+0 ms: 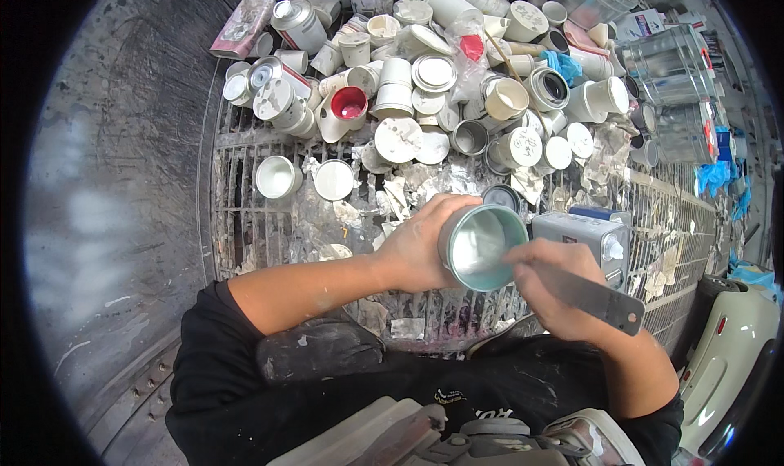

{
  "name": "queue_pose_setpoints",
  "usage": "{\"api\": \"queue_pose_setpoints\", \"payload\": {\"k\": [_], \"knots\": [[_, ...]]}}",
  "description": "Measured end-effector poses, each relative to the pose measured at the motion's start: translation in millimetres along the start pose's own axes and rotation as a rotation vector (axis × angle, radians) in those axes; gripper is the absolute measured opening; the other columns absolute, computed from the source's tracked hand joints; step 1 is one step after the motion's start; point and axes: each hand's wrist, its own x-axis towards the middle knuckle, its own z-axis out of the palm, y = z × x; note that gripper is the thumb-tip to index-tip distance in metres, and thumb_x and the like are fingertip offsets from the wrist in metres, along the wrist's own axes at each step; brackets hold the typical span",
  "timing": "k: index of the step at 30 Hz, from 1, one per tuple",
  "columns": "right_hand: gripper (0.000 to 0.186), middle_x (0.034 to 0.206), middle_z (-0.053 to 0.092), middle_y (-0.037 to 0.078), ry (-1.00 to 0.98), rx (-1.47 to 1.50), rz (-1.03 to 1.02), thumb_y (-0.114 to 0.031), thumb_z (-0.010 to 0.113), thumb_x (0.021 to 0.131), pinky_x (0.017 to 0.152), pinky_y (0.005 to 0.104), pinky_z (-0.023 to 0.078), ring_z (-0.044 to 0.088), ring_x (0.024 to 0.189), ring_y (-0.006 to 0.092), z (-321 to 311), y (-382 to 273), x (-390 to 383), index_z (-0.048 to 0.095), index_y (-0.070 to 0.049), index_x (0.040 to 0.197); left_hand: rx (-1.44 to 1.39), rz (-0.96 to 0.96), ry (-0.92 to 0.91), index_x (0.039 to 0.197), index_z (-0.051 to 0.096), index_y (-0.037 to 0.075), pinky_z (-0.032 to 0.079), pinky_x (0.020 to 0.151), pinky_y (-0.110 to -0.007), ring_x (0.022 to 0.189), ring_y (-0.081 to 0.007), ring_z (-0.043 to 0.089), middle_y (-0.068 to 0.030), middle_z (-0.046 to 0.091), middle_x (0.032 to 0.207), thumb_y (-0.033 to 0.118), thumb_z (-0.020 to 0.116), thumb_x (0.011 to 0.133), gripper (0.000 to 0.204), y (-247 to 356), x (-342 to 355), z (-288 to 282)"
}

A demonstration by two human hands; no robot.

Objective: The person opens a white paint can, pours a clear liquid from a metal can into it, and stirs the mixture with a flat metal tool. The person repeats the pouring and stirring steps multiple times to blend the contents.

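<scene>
My left hand (418, 247) is wrapped round a pale green-rimmed cup (457, 241) and holds it tilted, its mouth facing up. Inside is a glossy, pale silvery-green liquid (483, 245) that looks like paint. My right hand (562, 285) grips a flat metal stirring stick (603, 299) with a hole at its upper end. Its fingers are at the cup's right rim and slightly blurred. The lower end of the stick is hidden by the hand and the cup. Just behind the cup stands a dark-rimmed round can (501, 196).
A grey metal canister (581, 236) with a white cap stands right of the cup. Two white tubs, one open (278, 177) and one lidded (335, 179), sit on the stained floor grating (245, 213). Many used cups and tins pile up beyond. A pale car part (729, 360) lies at right.
</scene>
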Motion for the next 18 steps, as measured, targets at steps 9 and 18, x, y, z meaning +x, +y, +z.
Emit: {"api": "queue_pose_setpoints", "payload": {"k": [9, 18], "knots": [[0.022, 0.070, 0.069, 0.012, 0.056, -0.039, 0.010, -0.013, 0.067, 0.098, 0.065, 0.0371, 0.055, 0.072, 0.066, 0.0260, -2.1, -0.1, -1.6, 0.071, -0.003, 0.117, 0.031, -0.008, -0.003, 0.156, 0.039, 0.013, 0.049, 0.117, -0.045, 0.139, -0.0356, 0.056, -0.0154, 0.050, 0.148, 0.028, 0.102, 0.059, 0.116, -0.4, -0.3, -0.3], [0.023, 0.075, 0.070, 0.015, 0.167, 0.043, 0.107, -0.011, 0.068, 0.098, 0.065, 0.0371, 0.055, 0.073, 0.071, 0.0251, 0.2, -3.4, 1.3, 0.073, -0.003, 0.119, 0.024, -0.013, -0.014, 0.155, 0.039, 0.013, 0.049, 0.116, -0.045, 0.139, -0.0358, 0.056, -0.0153, 0.050, 0.148, 0.029, 0.101, 0.060, 0.115, -1.5, 0.0, -0.5]]}}
